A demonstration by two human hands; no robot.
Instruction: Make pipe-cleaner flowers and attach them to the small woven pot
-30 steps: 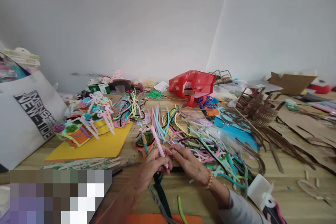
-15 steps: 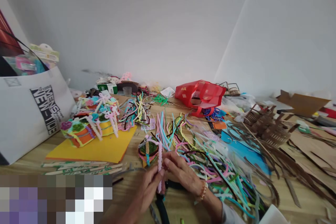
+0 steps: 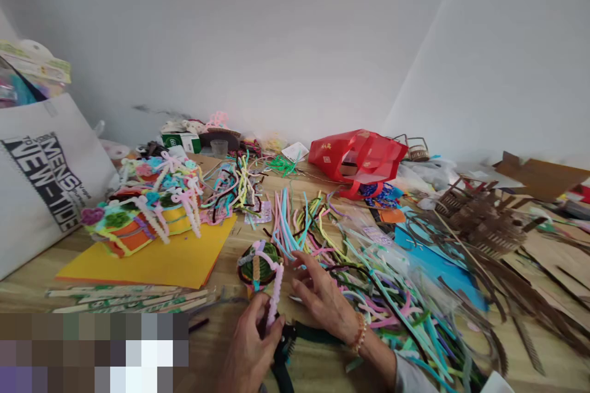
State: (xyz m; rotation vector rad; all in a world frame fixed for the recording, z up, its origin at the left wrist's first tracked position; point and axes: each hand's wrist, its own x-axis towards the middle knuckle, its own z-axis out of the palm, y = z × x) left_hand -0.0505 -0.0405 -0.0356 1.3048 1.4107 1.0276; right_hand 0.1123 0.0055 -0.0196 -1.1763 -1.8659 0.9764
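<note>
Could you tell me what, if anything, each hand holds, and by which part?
The left hand pinches the pink pipe cleaner near its lower end; the right hand holds nothing.

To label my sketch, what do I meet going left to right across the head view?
White tote bag → yellow paper sheet → left hand, pinching a pink pipe cleaner → right hand → blue paper sheet → brown cardboard pieces.
</note>
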